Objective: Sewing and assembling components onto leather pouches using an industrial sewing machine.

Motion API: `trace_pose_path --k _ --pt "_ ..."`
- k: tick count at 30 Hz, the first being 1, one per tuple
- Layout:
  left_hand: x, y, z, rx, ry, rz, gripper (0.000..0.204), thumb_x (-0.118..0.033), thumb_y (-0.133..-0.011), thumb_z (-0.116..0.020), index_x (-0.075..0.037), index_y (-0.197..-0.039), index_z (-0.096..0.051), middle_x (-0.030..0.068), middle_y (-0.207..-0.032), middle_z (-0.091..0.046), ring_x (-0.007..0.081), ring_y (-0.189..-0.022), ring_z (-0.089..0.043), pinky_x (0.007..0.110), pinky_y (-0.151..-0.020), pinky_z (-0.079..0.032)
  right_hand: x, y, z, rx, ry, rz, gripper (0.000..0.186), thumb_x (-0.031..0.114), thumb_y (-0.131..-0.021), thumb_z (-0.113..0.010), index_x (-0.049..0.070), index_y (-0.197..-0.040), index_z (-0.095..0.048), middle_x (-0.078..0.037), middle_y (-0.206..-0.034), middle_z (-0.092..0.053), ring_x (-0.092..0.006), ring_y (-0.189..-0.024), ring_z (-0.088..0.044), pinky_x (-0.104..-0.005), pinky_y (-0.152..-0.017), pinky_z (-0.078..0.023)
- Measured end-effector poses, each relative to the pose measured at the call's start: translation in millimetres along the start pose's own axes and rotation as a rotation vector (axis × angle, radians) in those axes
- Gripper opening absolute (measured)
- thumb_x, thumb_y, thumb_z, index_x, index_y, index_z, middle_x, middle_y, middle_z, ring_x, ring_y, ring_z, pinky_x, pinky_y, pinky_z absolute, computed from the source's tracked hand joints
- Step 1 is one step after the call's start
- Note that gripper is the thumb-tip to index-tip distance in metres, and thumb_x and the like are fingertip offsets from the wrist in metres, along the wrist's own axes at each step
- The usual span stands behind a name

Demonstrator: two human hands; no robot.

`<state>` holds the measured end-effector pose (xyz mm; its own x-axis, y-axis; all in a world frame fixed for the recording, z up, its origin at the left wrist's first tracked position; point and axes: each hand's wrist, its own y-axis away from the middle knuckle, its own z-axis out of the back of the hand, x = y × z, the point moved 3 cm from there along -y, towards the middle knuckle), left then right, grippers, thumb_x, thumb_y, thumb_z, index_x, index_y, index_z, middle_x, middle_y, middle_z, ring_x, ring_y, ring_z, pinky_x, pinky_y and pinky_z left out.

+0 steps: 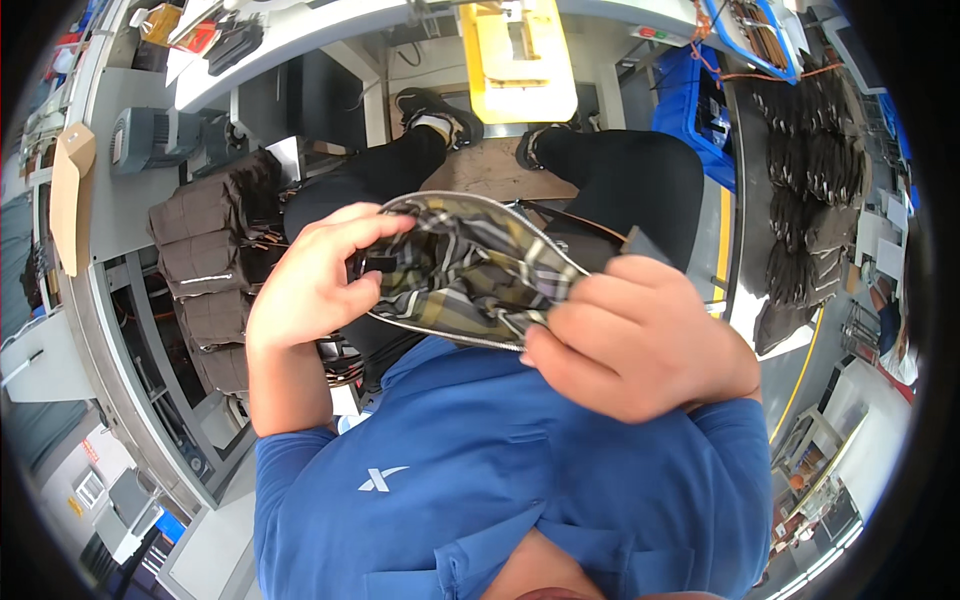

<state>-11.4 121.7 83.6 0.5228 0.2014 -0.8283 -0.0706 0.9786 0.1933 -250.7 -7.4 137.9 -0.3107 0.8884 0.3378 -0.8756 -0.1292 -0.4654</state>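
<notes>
A small zip pouch [470, 262] lies open above my lap, its mouth turned up. Its lining is plaid in olive, grey and white, and a zip runs along the rim. A small black tab sits inside near the left end. My left hand [315, 275] is closed on the left end, fingers over the far edge and thumb at the inner side. My right hand [635, 335] is closed round the right end, knuckles up, slightly blurred; its fingertips are partly hidden. A brown strap or flap shows just beyond the right end.
Stacked dark brown bags [215, 255] stand at my left. More dark bags [805, 190] hang in rows at the right, by a blue bin [690, 95]. Ahead, a yellow machine plate [515, 95] juts from the white bench [330, 40]. A grey motor [155, 140] sits at the far left.
</notes>
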Motion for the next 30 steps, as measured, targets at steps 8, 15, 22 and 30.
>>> trace_pose_path --k 8,15,22,30 --pt "-19 12 -5 -0.157 0.505 0.028 0.065 0.008 -0.061 -0.052 0.007 -0.125 -0.065 0.0138 -0.121 -0.064 0.023 -0.112 -0.063 0.03 -0.1 -0.045 25 -3 24 -0.413 0.157 0.032 0.027 0.028 -0.067 -0.087 0.017 -0.084 -0.069 0.006 -0.078 -0.05 -0.0143 -0.062 -0.044 -0.0338 -0.056 -0.031" --pt "-21 9 -9 -0.148 0.889 0.106 0.066 0.004 -0.063 -0.059 0.012 -0.128 -0.061 0.0113 -0.12 -0.063 0.0168 -0.11 -0.063 0.028 -0.098 -0.046 37 -15 34 -0.395 0.179 -0.054 0.028 0.031 -0.066 -0.088 0.021 -0.084 -0.068 0.008 -0.077 -0.046 -0.0134 -0.064 -0.041 -0.0341 -0.057 -0.028" --pt "-24 11 -9 -0.199 0.905 0.133 0.053 0.008 -0.067 -0.067 0.009 -0.121 -0.064 0.0084 -0.109 -0.067 0.0162 -0.103 -0.065 0.028 -0.094 -0.048 30 -11 30 -0.438 0.156 -0.04 0.028 0.029 -0.065 -0.086 0.019 -0.085 -0.069 0.007 -0.076 -0.048 -0.0142 -0.065 -0.043 -0.034 -0.056 -0.031" --pt "-6 17 16 -0.71 -0.338 0.236 0.039 0.016 -0.078 -0.063 0.0 -0.112 -0.054 0.0117 -0.107 -0.063 0.0137 -0.076 -0.068 0.026 -0.069 -0.05 -26 -1 -20 -0.333 -0.005 -0.321 0.028 -0.001 -0.071 -0.073 0.004 -0.098 -0.07 -0.007 -0.09 -0.056 -0.0203 -0.07 -0.057 -0.031 -0.054 -0.046"
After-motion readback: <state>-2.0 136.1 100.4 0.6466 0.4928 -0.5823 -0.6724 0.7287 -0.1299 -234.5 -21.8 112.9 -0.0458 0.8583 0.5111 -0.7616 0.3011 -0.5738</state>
